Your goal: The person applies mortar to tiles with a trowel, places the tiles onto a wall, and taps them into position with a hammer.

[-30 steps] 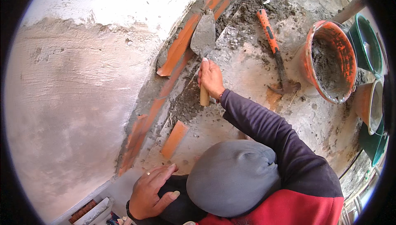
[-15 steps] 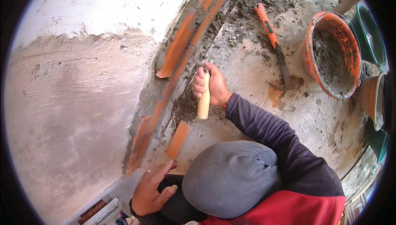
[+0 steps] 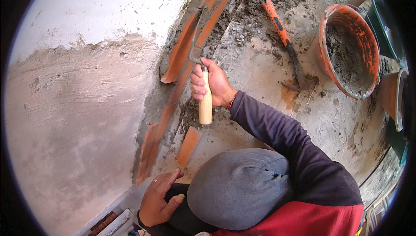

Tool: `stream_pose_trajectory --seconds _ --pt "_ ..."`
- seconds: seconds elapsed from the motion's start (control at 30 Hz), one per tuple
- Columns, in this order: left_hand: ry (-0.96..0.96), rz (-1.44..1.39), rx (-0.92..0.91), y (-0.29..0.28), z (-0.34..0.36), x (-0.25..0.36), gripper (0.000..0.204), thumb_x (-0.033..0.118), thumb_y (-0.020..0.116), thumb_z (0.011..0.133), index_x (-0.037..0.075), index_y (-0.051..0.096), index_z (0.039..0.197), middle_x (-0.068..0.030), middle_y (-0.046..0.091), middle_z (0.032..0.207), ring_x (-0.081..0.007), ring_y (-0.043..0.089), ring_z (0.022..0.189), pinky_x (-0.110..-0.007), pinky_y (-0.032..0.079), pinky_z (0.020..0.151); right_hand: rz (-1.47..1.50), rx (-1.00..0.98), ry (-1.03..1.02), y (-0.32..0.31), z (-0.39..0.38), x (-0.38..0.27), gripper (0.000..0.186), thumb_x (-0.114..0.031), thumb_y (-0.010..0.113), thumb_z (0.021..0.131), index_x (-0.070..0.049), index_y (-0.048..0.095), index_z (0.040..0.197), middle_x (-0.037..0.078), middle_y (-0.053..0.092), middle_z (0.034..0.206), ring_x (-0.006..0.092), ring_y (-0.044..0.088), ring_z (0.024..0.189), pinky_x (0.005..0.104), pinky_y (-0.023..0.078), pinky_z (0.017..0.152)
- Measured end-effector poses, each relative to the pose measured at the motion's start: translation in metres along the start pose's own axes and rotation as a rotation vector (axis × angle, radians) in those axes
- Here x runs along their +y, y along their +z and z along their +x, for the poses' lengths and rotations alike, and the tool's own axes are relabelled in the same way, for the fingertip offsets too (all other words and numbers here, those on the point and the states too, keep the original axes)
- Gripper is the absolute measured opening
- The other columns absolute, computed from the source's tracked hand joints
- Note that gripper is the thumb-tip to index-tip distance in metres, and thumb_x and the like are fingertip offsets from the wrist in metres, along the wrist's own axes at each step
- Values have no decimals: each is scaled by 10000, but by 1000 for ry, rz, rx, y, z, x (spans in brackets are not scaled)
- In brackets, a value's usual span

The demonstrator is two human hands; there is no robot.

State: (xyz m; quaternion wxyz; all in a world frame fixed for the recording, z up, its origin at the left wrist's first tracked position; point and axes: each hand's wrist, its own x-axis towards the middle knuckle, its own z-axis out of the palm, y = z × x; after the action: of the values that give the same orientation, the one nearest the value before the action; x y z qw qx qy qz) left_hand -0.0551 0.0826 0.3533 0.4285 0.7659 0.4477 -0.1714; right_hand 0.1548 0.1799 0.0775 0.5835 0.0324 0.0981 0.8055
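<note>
My right hand (image 3: 211, 82) grips the pale wooden handle (image 3: 205, 101) of a trowel, whose metal blade (image 3: 195, 41) is turned nearly edge-on along the orange tile strips (image 3: 177, 50) set in grey mortar at the wall's base. My left hand (image 3: 158, 199), fingers apart, lies on dark cloth beside a rounded grey cloth-covered form (image 3: 238, 186) at the lower centre. A loose orange tile piece (image 3: 188, 145) lies just below the trowel.
A rough plastered wall (image 3: 78, 84) fills the left. An orange-handled hammer-like tool (image 3: 279, 28) lies on the dirty floor (image 3: 260, 71). An orange bucket (image 3: 346, 58) of mortar stands right, beside green (image 3: 385, 24) and tan (image 3: 390, 93) buckets. A white container (image 3: 117, 218) is at lower left.
My right hand has shifted left with the trowel. The blade, broad and flat a second ago, is turned nearly edge-on, and the handle points down toward me. My left hand stays in place.
</note>
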Motion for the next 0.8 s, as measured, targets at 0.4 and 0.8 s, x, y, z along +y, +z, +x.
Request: stream_pose_trajectory --seconds 0.4,0.8 --pt "-33 -4 -11 -1 0 -1 623 363 613 937 5 453 1422 -186 603 1298 -379 560 1181 -434 406 1023 47 -50 -1 -17 4 3 469 -514 369 1006 -148 469 730 -6 417 556 166 406 421 354 396 422" --pt "-2 -20 -4 -2 -2 -3 609 321 631 919 -1 466 1408 -191 603 1295 -375 559 1185 -435 404 1024 -422 312 -90 10 -5 -6 443 -452 335 1031 -126 412 740 16 416 571 147 409 411 325 406 386"
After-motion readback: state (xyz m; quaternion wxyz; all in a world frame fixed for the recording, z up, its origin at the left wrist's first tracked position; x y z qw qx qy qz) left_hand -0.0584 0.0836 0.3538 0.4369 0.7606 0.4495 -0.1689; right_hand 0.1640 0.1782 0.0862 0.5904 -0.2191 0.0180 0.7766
